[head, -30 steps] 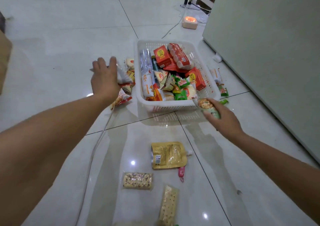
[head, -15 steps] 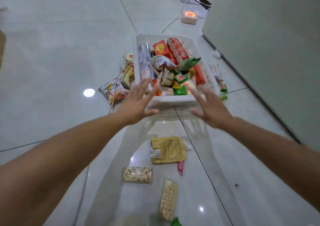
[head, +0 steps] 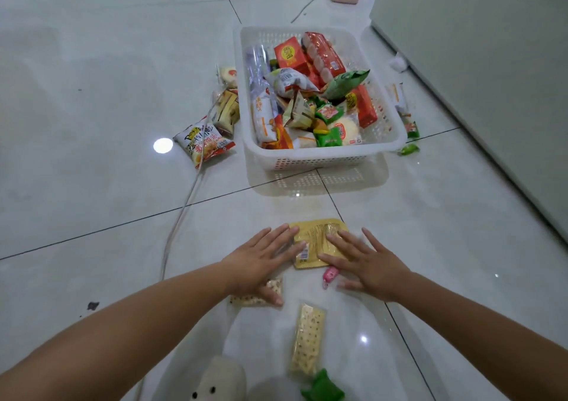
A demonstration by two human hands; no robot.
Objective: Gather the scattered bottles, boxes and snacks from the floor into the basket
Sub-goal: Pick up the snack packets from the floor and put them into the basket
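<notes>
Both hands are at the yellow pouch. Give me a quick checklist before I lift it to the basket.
1. Left hand free: ok, fingers straight, holding nothing.
2. Right hand free: ok, open, fingers over the yellow pouch.
3. Pouch gripped: not ok, no fingers curled round it.
4. Pink snack clear of the grab: cannot tell, it lies at the pouch's lower edge.
5. Room in the basket: ok, space shows along its right wall.
6. Path to basket: ok, bare tiles; the cable runs off left.
</notes>
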